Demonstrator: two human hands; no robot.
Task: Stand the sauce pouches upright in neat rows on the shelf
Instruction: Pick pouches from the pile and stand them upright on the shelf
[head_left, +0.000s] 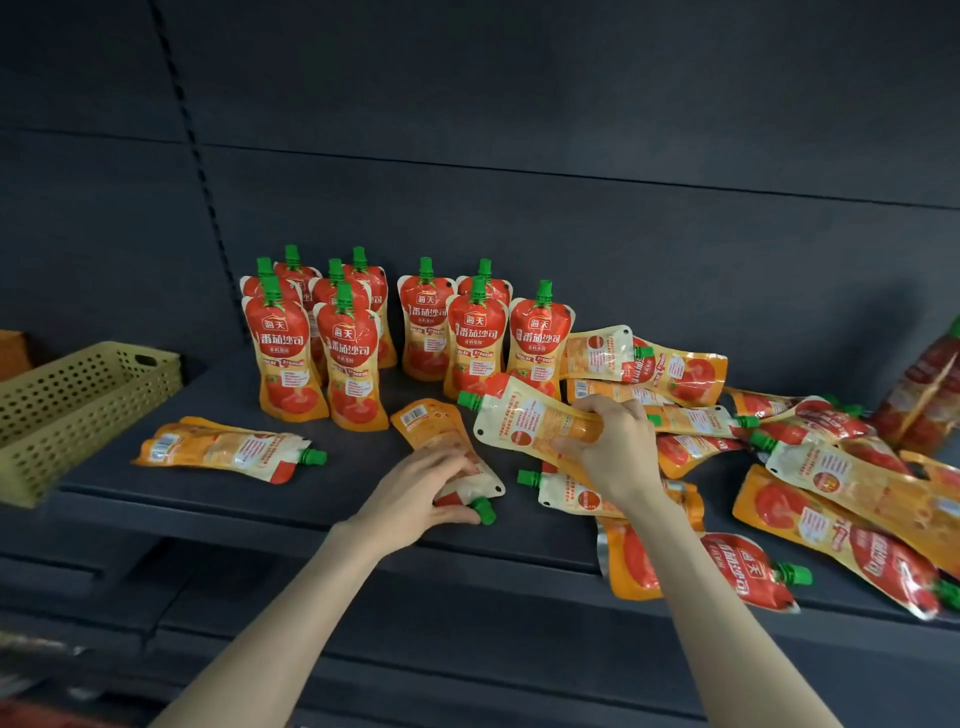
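Flat pouch: the flat pouch (441, 434) lay back-up on the shelf (291, 514), its green cap toward 5 o'clock, under the left hand (415, 493).
Left grip: fingers curled over its neck, thumb by the cap, grasping it.
Raised pouch: the raised pouch (524, 415) was tilted, with its cap toward 10 o'clock.
Right grip: the right hand (608, 447) was clenched round its lower body.
Rows: the standing pouches (358, 338) stood upright at 12 o'clock.
Room: bare shelf lay between the lone pouch (223, 447) at 9 o'clock and the hands; the heap of pouches (831, 493) crowded 3 o'clock, some overhanging the front edge.
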